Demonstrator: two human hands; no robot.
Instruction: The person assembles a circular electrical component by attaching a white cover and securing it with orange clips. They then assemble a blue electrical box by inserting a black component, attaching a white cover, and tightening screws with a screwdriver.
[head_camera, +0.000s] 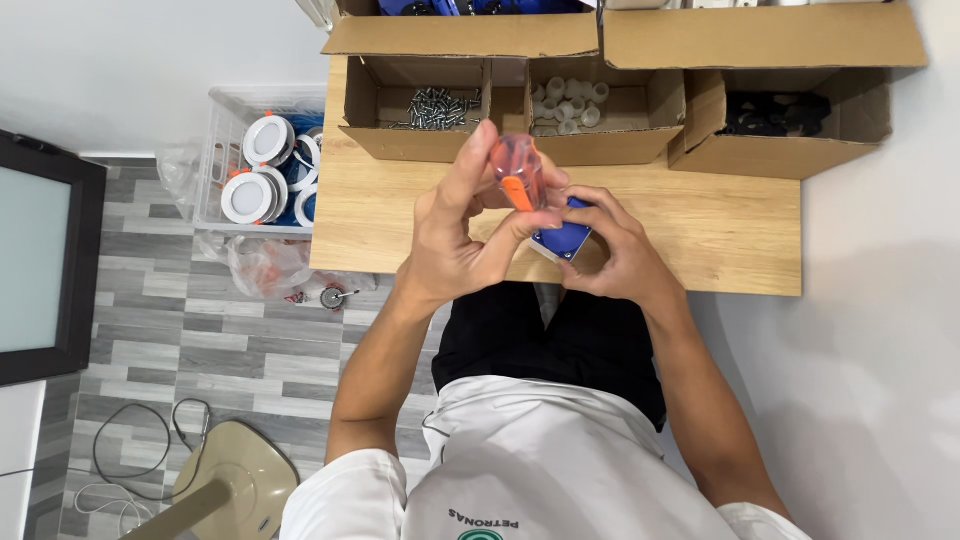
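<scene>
I see an orange-handled screwdriver (518, 172) held upright above the near edge of the counter (720, 230), its clear orange handle pointing away from me and its lower end meeting a small blue part (566, 236) just beneath it. My left hand (455, 235) has its grip pinched around the screwdriver handle, thumb and fingers wrapped about it, the forefinger stretched up alongside. My right hand (615, 255) has its grip closed on the blue part, cupping it from the right with the fingers curled under; I can make out a pale face on its underside, but not what kind of part it is. The two hands are touching, both in the air over the counter's front edge and above my lap.

Beyond them, at the back of the counter, stand open cardboard boxes side by side: one with metal screws (435, 108), one with small white fittings (568, 103), and one with black pieces (775, 113). To the left, on the floor, a clear crate (225, 120) holds round white lamp fixtures (268, 140).
</scene>
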